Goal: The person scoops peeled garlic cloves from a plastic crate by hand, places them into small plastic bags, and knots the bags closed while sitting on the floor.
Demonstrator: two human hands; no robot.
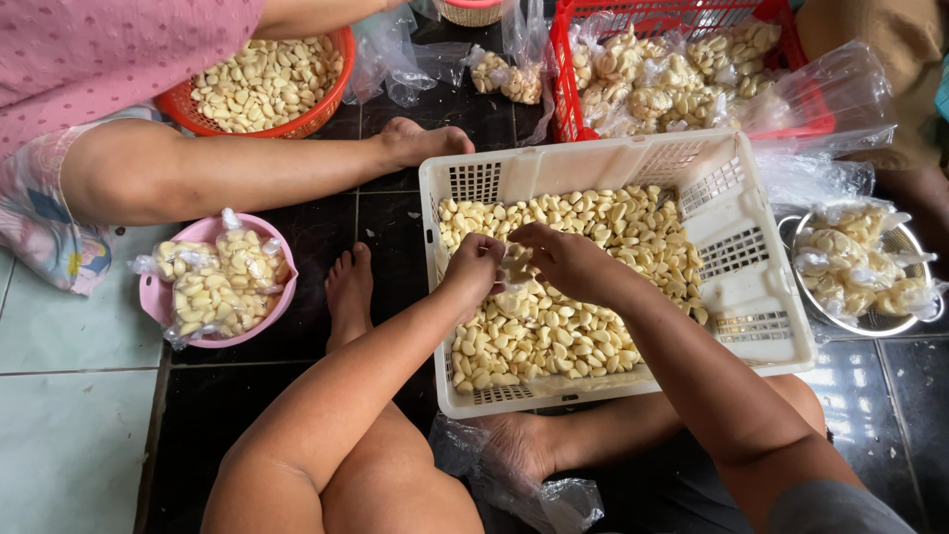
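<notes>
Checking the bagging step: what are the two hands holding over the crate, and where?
Both hands, left hand and right hand, pinch the top of a small clear bag of peeled garlic.

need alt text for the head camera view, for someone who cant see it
Seen from above, a person's left hand and right hand meet over a white slotted plastic crate of peeled garlic cloves, pinching a small clear bag. Around it on the tiled floor sit a pink bowl and red basket of bagged cloves; another person sits beside.
</notes>
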